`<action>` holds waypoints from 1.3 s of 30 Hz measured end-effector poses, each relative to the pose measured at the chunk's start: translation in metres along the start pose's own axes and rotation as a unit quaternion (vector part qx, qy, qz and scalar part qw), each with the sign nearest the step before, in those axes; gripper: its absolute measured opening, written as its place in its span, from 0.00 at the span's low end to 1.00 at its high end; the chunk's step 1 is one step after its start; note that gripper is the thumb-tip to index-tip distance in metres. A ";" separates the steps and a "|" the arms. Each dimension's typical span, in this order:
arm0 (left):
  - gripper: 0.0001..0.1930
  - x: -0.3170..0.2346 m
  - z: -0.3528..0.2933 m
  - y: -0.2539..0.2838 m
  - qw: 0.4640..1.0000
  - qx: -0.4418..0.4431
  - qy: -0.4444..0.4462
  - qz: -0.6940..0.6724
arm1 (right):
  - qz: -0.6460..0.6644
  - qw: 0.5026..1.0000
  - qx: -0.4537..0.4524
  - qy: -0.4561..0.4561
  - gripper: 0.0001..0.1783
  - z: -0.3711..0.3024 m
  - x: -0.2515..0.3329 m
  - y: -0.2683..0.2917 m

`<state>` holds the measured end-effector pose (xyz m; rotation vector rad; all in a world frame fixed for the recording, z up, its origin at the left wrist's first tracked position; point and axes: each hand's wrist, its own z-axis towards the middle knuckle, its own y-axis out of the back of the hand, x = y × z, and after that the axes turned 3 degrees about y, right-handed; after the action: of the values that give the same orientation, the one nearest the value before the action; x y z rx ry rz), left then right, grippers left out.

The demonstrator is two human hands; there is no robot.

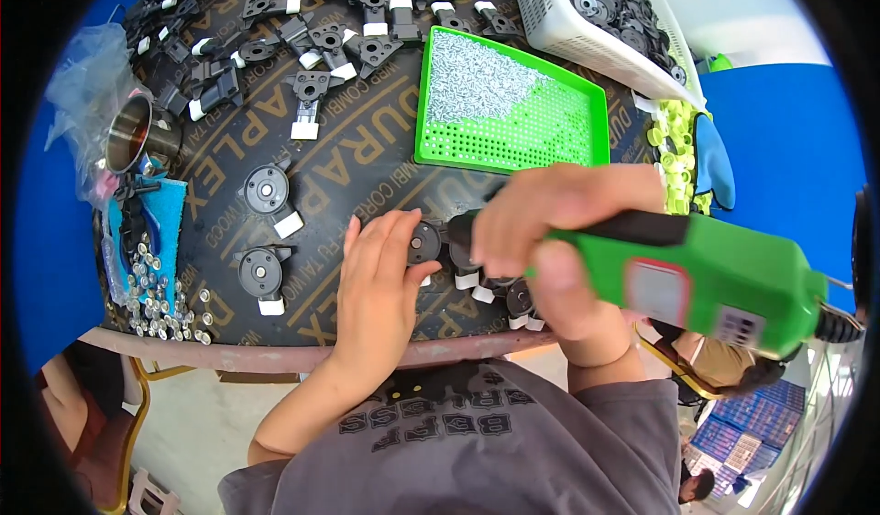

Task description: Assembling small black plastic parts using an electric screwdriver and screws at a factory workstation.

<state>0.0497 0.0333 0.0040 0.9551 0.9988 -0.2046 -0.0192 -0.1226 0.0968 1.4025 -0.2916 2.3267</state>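
Note:
My left hand (376, 281) steadies a black round plastic part (423, 243) against the table, its fingers and thumb curled about the part's edge. Wrapped in my right hand (536, 222) is a green electric screwdriver (724, 281), tilted nearly flat, its black nose pointing left toward that part. Whether its bit touches a screw is hidden. Several similar black parts with white ends crowd below the nose, including one round part (520, 300) partly covered by my right hand. Two more, an upper round part (266, 190) and a lower round part (261, 274), lie left of my left hand.
A green tray (568, 126) of small silver screws stands beyond my hands. Behind it is a white basket (541, 6) of black discs. Yellow-green caps (676, 153) lie at right. At left are a metal cup (147, 135), small round metal pieces (165, 300) and a blue cloth (172, 217).

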 end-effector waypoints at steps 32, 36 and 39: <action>0.28 -0.020 0.016 -0.021 0.996 0.077 0.024 -0.050 | -0.143 0.964 -0.192 0.114 0.11 0.008 -0.047 0.088; 0.27 -0.019 0.019 -0.022 0.994 0.087 0.018 -0.067 | -0.154 0.961 -0.196 0.118 0.11 0.010 -0.048 0.090; 0.27 -0.018 0.018 -0.022 0.994 0.084 0.010 -0.068 | -0.158 0.961 -0.197 0.115 0.11 0.009 -0.048 0.090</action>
<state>0.0386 0.0017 0.0081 1.0441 1.0795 -0.3997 -0.0323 -0.2182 0.0618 0.9038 -0.4031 2.0036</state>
